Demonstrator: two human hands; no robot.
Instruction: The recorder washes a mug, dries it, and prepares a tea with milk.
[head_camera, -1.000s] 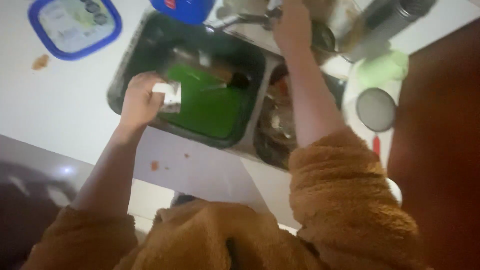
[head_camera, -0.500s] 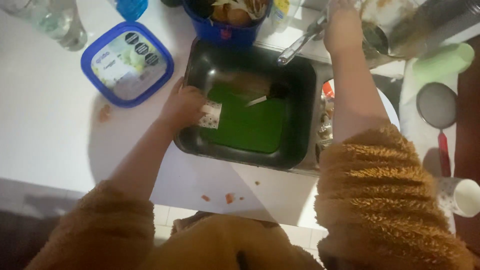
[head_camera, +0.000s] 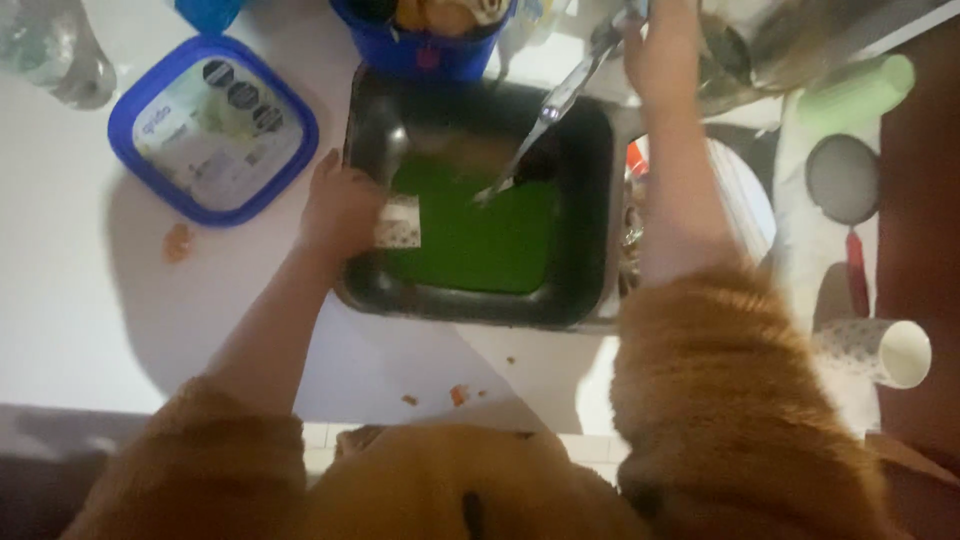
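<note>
The left hand (head_camera: 340, 205) is gripping a small pale sponge (head_camera: 398, 224) at the near-left rim of the black sink basin (head_camera: 590, 200), right above the green board (head_camera: 480, 235) lying inside it. The right hand (head_camera: 655, 50) is reaching up to the tap (head_camera: 560, 95); its grip is cut off, I can't tell

Your blue rounded-square tub (head_camera: 213, 128) sitting on the white surface (head_camera: 80, 300) just left of the black basin (head_camera: 590, 215), its pale green-and-white lid label bearing dark round badges along the top, a small white patterned packet (head_camera: 398, 223) showing at your left hand (head_camera: 340, 205).
</note>
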